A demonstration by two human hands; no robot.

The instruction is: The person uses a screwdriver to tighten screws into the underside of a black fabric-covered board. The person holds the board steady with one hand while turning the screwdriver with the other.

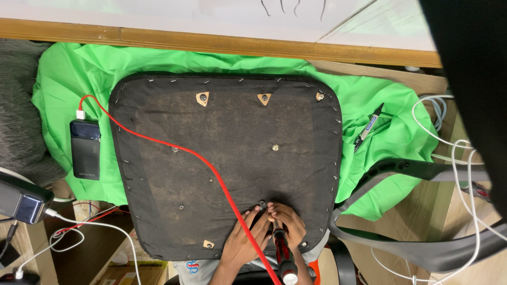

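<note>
An upturned black chair seat point(227, 142), its fabric underside stapled round the edge, lies on a green cloth point(63, 79). My left hand point(244, 238) rests on its near edge with the fingertips at a small bolt point(262, 203). Beside it, my right hand point(288, 224) grips a red-and-black screwdriver point(282, 253), whose tip points at the same bolt. A red cable point(174, 145) runs across the seat and over my left hand.
A black power bank point(85, 149) lies on the cloth at left, plugged into the red cable. A marker pen point(368, 127) lies on the cloth at right. A grey chair armrest frame point(412, 211) and white cables point(454, 158) are at right. A wooden ledge point(211, 45) runs behind.
</note>
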